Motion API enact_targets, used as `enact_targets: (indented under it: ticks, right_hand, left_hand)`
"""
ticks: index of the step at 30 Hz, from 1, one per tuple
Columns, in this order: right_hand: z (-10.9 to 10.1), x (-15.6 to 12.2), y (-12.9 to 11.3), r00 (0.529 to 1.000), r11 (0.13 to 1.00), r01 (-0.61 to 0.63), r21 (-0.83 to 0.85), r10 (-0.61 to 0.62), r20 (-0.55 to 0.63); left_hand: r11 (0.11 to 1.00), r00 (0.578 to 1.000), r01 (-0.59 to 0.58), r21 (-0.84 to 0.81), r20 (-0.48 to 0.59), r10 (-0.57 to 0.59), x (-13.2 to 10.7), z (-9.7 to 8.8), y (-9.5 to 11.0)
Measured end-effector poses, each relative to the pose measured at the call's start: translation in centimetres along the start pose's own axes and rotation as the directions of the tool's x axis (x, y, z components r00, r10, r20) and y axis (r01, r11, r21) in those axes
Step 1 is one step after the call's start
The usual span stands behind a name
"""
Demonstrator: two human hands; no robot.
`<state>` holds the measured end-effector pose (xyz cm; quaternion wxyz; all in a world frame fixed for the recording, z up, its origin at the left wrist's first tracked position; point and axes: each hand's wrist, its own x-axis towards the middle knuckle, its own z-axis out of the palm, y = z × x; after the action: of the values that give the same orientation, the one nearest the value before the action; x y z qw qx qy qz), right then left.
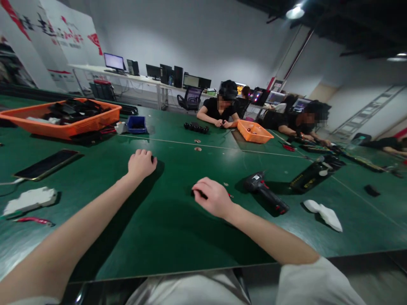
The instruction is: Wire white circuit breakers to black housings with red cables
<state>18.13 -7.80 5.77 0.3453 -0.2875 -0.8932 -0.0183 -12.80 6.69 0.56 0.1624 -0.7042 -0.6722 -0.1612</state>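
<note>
My left hand [142, 164] rests on the green table [171, 237] with its fingers curled. A bit of something dark shows by its thumb, mostly hidden by the hand. To the right and nearer to me, my right hand [213, 197] is closed over a small black piece [203, 194], whose shape the fingers cover. A little red item [231, 195] lies just beside that hand. Further right, a black cordless drill [265, 192] lies on its side on the tabletop.
An orange basket [63, 131] of black parts, a blue bin [136, 125], a phone [47, 164] and a white block [30, 201] are on the left. At right are a black bottle [314, 173] and a white object [324, 214]. Co-workers sit across, near another orange basket [254, 136].
</note>
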Motion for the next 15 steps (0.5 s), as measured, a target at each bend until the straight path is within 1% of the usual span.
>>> enact_targets:
  ticks: [2,3,6,8,12,15]
  right_hand:
    - [-1.7,-2.9,2.5,0.991,0.989,-0.136,-0.059,0.137,0.007]
    - [-2.2,-4.1,3.5,0.983,0.980,-0.183,-0.081,0.185,0.010]
    - [-2.9,-6.3,5.2,0.959,0.957,-0.272,-0.104,0.278,0.049]
    - [-2.9,-6.8,5.4,0.938,0.941,-0.318,-0.116,0.330,0.108]
    - [-2.7,-6.6,5.5,0.887,0.904,-0.386,-0.184,0.419,0.195]
    - [-2.5,-6.7,5.7,0.858,0.891,-0.397,-0.219,0.445,0.258]
  left_hand:
    - [1.000,0.999,0.013,-0.022,0.042,-0.012,0.1,0.1,-0.1]
    - [0.999,0.998,0.026,-0.033,0.066,-0.024,0.2,0.1,-0.1]
    - [0.998,0.994,0.051,-0.041,0.103,-0.046,0.2,0.1,0.0]
    - [0.998,0.994,0.049,-0.031,0.095,-0.046,0.2,0.2,0.1]
    - [0.998,0.998,0.059,-0.021,0.040,-0.058,0.1,0.3,0.4]
    - [0.997,0.996,0.073,-0.010,0.060,-0.073,0.1,0.4,0.4]
